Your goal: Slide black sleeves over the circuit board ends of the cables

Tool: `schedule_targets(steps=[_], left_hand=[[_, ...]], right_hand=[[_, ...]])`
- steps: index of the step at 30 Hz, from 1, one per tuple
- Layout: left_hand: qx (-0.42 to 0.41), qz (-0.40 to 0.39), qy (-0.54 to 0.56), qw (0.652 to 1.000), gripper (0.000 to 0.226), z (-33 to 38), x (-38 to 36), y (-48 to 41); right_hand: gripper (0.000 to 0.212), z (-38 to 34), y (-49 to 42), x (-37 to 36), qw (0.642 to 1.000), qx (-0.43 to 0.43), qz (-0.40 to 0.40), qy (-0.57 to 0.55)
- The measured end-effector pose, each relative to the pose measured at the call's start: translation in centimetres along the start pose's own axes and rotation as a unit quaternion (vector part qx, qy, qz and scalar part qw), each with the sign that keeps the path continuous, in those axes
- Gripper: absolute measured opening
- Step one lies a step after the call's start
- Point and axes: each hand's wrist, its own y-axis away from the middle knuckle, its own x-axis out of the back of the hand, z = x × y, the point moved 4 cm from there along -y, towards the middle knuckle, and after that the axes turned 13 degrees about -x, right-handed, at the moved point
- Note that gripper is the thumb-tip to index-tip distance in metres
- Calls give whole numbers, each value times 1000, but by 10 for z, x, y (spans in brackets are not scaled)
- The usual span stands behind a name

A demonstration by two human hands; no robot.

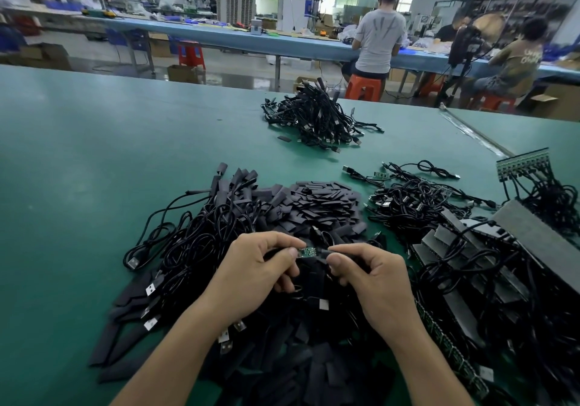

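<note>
Low in the middle of the view, both hands meet over a heap of black parts. My left hand [254,267] pinches the left end of a small green circuit board [306,252] between thumb and forefinger. My right hand [373,277] pinches something black [326,254] against the board's right end; whether it is the cable or a sleeve I cannot tell. A pile of loose flat black sleeves [317,201] lies just beyond the hands. Black USB cables [188,242] are tangled to the left of them.
More cables with bare green boards [417,198] lie to the right, beside dark panels and board strips [470,248]. A separate heap of cables [317,119] sits farther back on the green table [94,154]. People sit at another bench behind.
</note>
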Motion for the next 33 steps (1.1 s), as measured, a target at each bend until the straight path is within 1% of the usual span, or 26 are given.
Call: schedule_targets(steps=[3, 6, 9, 11, 14, 15, 17, 19, 22, 27, 30, 33], left_hand=[[0, -8, -1, 1000, 21, 1, -1, 0], [0, -10, 2, 1000, 23, 2, 0, 0], [3, -13, 9, 1000, 24, 3, 1, 0], [5, -14, 13, 1000, 24, 4, 1, 1], [5, -18, 21, 1000, 25, 5, 1, 1], [4, -20, 23, 1000, 27, 6, 2, 1], [6, -25, 32, 999, 29, 7, 2, 1], [7, -28, 44, 999, 32, 8, 3, 1], [8, -32, 47, 998, 33, 9, 3, 1], [8, -24, 10, 1000, 31, 8, 2, 1], [11, -30, 2, 999, 31, 8, 2, 2], [13, -34, -3, 999, 31, 8, 2, 3]], right_hand=[[23, 0, 1, -1, 1000, -1, -12, 10], [11, -2, 2, -2, 1000, -6, -12, -5], [14, -2, 2, 0, 1000, -2, 3, -11], [13, -2, 3, -1, 1000, -2, -5, -22], [21, -3, 3, -1, 999, -2, -16, -32], [20, -4, 3, -2, 999, -3, -19, -34], [10, -5, 4, -2, 999, -4, -22, -46], [12, -7, 5, -3, 998, -3, -27, -52], [17, -9, 7, -6, 998, 7, -48, -37], [20, -9, 7, -6, 999, 32, -30, 8], [16, -9, 6, -6, 998, 40, -31, 25], [19, -9, 7, -5, 998, 42, -27, 42]])
